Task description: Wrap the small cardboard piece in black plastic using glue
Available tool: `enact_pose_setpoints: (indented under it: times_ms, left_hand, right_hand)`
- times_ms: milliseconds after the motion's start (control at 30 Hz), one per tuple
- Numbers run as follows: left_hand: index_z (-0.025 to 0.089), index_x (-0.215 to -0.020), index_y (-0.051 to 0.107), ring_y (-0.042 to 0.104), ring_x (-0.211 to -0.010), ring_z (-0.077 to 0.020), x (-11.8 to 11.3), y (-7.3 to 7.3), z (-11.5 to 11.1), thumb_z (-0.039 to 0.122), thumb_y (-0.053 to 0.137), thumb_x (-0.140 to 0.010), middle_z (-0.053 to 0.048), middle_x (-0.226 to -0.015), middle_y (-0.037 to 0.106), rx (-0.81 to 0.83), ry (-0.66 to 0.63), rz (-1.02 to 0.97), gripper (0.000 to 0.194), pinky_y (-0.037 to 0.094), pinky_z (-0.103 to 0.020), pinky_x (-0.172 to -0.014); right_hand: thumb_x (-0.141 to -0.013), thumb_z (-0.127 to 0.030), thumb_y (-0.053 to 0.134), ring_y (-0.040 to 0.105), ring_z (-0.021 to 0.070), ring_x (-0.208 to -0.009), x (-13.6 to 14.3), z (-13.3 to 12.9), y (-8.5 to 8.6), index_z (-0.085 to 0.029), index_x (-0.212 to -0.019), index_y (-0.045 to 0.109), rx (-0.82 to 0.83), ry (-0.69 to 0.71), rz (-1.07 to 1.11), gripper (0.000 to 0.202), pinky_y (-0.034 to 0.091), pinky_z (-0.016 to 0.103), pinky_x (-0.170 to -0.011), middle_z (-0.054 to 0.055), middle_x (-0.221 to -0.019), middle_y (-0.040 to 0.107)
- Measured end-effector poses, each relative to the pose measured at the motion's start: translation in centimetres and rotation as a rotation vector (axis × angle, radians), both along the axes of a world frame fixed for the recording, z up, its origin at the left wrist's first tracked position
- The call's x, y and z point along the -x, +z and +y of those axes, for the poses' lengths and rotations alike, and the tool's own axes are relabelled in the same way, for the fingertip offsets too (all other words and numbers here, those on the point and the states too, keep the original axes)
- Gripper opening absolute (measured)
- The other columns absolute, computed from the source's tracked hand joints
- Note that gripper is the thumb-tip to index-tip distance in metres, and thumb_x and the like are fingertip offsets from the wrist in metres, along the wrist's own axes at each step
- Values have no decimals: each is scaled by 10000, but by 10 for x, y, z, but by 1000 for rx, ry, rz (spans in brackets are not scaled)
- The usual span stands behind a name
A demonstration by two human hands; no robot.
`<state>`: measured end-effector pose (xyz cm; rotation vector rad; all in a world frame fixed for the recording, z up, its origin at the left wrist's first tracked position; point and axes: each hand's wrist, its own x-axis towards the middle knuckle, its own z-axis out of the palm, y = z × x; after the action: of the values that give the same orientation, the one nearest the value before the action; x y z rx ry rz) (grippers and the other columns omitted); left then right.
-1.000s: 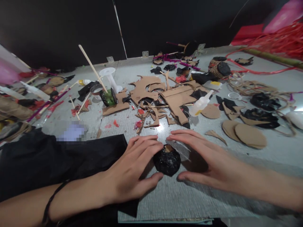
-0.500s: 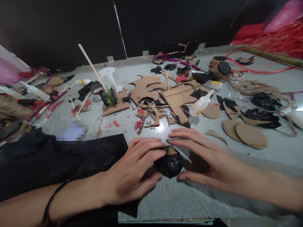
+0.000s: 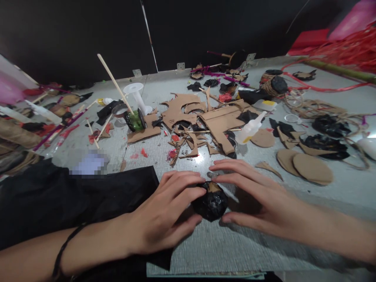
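Note:
A cardboard disc wrapped in black plastic (image 3: 212, 205) rests on the grey table, with a small patch of bare cardboard showing at its top. From the left, my left hand (image 3: 173, 207) grips its edge between curled fingers and thumb. My right hand (image 3: 252, 196) is on the other side, fingers and thumb spread around the disc's right edge; its thumb is very close to the disc, and I cannot tell whether it touches. A black plastic sheet (image 3: 117, 199) lies under and beside my left forearm.
Cut cardboard scraps (image 3: 219, 121) lie ahead, beside a glue bottle (image 3: 251, 127). Round cardboard pieces (image 3: 313, 168) are at the right. A green roll with a stick (image 3: 136, 121) and a white spool (image 3: 139, 100) stand at the left. Red string (image 3: 349, 51) is piled far right.
Almost nothing differs. My right fingers have shifted very slightly to the right, away from the disc, while my left hand keeps its hold.

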<state>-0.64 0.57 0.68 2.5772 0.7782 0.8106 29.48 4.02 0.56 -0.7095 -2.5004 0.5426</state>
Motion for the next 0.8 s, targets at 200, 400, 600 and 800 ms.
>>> enact_pose_setpoints:
  times_ms: [200, 400, 600, 800]
  left_hand:
    - [91, -1439, 569, 577, -1488, -284, 0, -2, 0, 172, 672, -1078, -203, -1490, 656, -10, -13, 1, 384, 441, -451, -1263]
    - [84, -1426, 579, 561, -1500, -282, 1, -2, 1, 158, 670, -1079, -203, -1494, 643, -12, -17, -5, 366, 421, -440, -1276]
    - [91, -1429, 577, 567, -1490, -287, 1, -2, 0, 152, 670, -1077, -201, -1497, 642, -18, -17, -4, 369, 435, -448, -1265]
    - [83, -1423, 581, 566, -1490, -288, 1, -1, 0, 153, 679, -1070, -205, -1506, 631, -22, -10, -4, 373, 438, -447, -1265]
  right_hand:
    - [-1026, -473, 807, 605, 290, -1502, -1, 0, 2, -239, -1453, 598, 7, 3, 13, 530, 584, 447, -1208, 162, -1544, 646]
    - [-993, -449, 847, 629, 299, -1485, 0, -1, 2, -248, -1469, 618, 32, -2, 37, 565, 596, 453, -1192, 155, -1551, 661]
    - [-1013, -495, 822, 608, 286, -1506, 0, -1, 3, -236, -1469, 597, 37, 13, 8, 570, 587, 439, -1203, 165, -1564, 639]
    - [-1016, -496, 817, 616, 286, -1495, 0, -1, 3, -242, -1475, 578, 23, 18, 16, 576, 587, 440, -1204, 159, -1554, 644]
